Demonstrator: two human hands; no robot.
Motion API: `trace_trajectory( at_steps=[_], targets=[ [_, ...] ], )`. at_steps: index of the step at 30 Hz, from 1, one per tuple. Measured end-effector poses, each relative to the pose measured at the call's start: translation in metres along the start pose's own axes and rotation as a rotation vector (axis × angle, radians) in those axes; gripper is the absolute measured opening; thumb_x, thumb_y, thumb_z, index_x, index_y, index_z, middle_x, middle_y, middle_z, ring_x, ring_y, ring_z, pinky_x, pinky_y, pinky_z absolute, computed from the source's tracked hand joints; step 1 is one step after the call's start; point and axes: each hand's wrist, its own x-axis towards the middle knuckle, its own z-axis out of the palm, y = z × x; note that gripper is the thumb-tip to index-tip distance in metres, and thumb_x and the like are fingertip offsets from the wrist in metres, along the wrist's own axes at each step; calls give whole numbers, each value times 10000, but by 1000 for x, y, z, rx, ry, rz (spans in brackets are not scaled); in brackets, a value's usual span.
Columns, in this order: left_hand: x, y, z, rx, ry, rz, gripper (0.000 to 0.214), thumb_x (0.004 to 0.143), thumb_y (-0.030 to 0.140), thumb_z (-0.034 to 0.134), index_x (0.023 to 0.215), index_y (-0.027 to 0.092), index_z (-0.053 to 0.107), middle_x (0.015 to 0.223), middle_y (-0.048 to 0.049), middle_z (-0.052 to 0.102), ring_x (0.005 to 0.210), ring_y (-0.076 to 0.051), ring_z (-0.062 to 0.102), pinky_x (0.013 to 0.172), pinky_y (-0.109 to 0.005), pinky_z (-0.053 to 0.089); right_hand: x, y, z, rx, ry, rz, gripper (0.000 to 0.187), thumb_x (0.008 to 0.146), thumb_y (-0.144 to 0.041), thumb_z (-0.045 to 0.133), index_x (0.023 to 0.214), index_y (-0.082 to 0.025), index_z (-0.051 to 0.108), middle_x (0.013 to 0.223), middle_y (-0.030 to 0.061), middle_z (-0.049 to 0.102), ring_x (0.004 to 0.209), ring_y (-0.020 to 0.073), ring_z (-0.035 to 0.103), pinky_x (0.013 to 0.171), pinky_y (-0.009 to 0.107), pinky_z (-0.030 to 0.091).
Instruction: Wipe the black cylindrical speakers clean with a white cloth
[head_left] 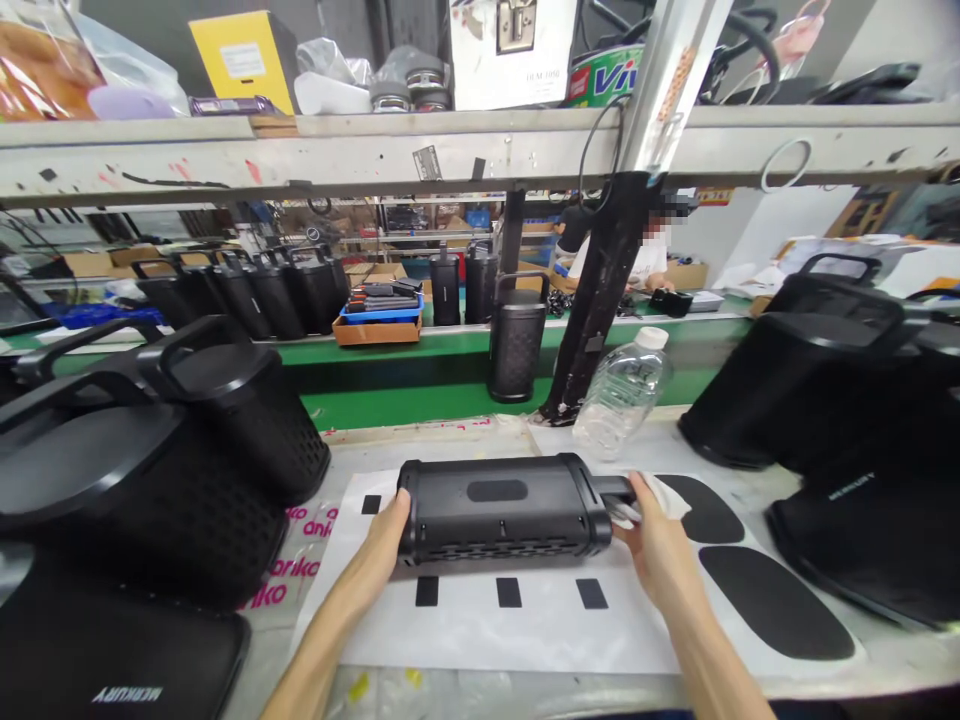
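A black portable speaker point(495, 525) lies on its side in front of me, its oblong panel facing up and its handle pointing right. Its left end is gripped by my left hand point(384, 535), thumb on top and the other fingers hidden behind and beneath. My right hand point(654, 540) is closed around the handle, with a white cloth point(671, 497) bunched in it. Beneath the speaker is a white sheet point(397, 635) bearing small black squares point(508, 592). Two dark rounded pads point(776, 602) lie at the right.
Upright black speakers crowd the left point(225, 430) and the right point(802, 370). A clear plastic bottle point(622, 390) stands behind, near a slanted black post point(592, 310). Beyond is a green conveyor belt point(420, 385) with one speaker point(517, 345). A shelf point(337, 150) spans overhead; another person point(652, 255) sits across.
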Motion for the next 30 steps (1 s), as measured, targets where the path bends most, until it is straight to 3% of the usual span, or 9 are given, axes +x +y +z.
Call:
trace_trajectory(
  at_steps=[3, 8, 13, 15, 17, 21, 25, 28, 30],
  targets=[
    [-13, 2, 0, -26, -72, 57, 768, 850, 696, 436, 1422, 184, 457, 1512, -116, 433, 1437, -295, 321, 1170, -443, 276, -10, 10, 16, 112, -71, 35, 372, 598, -488, 719, 832, -219, 613, 944, 26, 703, 979, 265, 661, 735, 352, 581],
    [-22, -2, -26, 96, -215, 439, 1207, 709, 419, 750, 1536, 255, -114, 1636, -109, 107, 1491, -313, 128, 1191, -470, 186, -13, 14, 12, -44, -94, 63, 420, 605, -501, 764, 887, -202, 676, 968, 66, 726, 1078, 308, 625, 862, 379, 537],
    [-29, -12, -29, 242, -283, 357, 1301, 639, 141, 746, 1501, 308, -213, 1640, -116, -5, 1452, -359, 248, 1004, -399, 492, -21, 10, 2, -315, 57, -25, 625, 673, -594, 712, 1120, -159, 682, 1175, 111, 681, 1247, 350, 515, 1063, 407, 403],
    [-32, -14, -27, 231, -276, 336, 1358, 609, 162, 783, 1494, 282, -241, 1637, -143, 7, 1452, -368, 244, 1050, -434, 448, -30, 7, 2, -312, 176, -61, 766, 739, -655, 621, 1270, -104, 597, 1320, 156, 591, 1284, 370, 475, 1103, 456, 346],
    [-32, -16, -25, 256, -249, 349, 1358, 597, 208, 809, 1515, 239, -191, 1629, -164, 71, 1472, -361, 181, 1160, -503, 256, -43, 6, 10, -339, 196, -201, 780, 805, -641, 544, 1350, -83, 525, 1415, 177, 502, 1320, 378, 434, 1125, 513, 287],
    [-30, -24, -24, 279, -202, 429, 1210, 650, 238, 761, 1541, 214, -57, 1610, -155, 175, 1475, -334, 192, 1186, -543, 109, -91, 15, 55, -483, -285, -540, 493, 770, -381, 648, 1237, -225, 654, 1378, 45, 562, 1376, 320, 382, 1190, 497, 147],
    [-29, -36, -27, 278, -185, 504, 1104, 708, 287, 739, 1545, 193, 26, 1601, -172, 211, 1464, -334, 234, 1195, -508, 182, -154, 27, 103, -494, -925, -572, 701, 712, -163, 600, 1396, -297, 519, 1478, -48, 362, 1426, 300, 280, 1209, 499, 84],
    [-29, -40, -29, 334, -123, 506, 997, 772, 292, 694, 1543, 212, 67, 1612, -165, 182, 1460, -317, 252, 1192, -482, 223, -175, 28, 104, -447, -1120, -545, 775, 717, -137, 581, 1426, -416, 439, 1496, -145, 279, 1448, 260, 216, 1205, 436, -50],
    [-29, -39, -29, 366, -101, 520, 1098, 708, 289, 751, 1542, 219, 40, 1601, -171, 213, 1447, -341, 278, 1178, -502, 250, -168, 24, 85, -404, -1121, -550, 692, 716, -167, 597, 1344, -451, 532, 1432, -137, 431, 1425, 280, 284, 1163, 437, -166]
  ],
)
